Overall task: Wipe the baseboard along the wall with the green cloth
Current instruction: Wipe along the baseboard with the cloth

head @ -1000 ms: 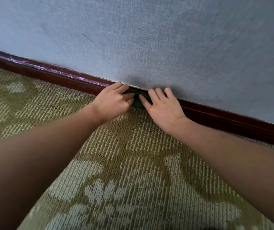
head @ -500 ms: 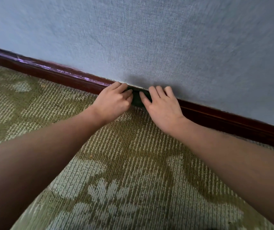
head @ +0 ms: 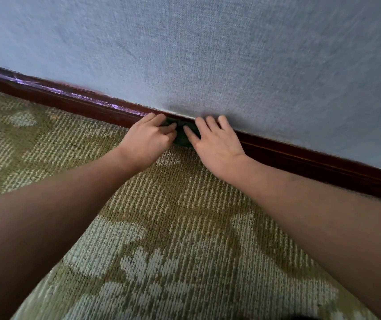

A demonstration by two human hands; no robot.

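Observation:
A dark red-brown baseboard (head: 74, 101) runs from the upper left down to the right edge, under a blue-grey textured wall (head: 231, 54). The dark green cloth (head: 183, 135) is bunched against the baseboard near the middle, mostly hidden by both hands. My left hand (head: 149, 138) has its fingers curled onto the cloth's left part. My right hand (head: 214, 144) lies flatter, fingers pressing the cloth's right part against the baseboard.
A green carpet (head: 173, 227) with pale leaf patterns covers the floor up to the baseboard. Both my forearms stretch across it from the lower corners. Pale streaks show on the baseboard's top edge to the left of my hands.
Both hands and the cloth stay pressed at the same spot on the baseboard; only the head view has shifted slightly.

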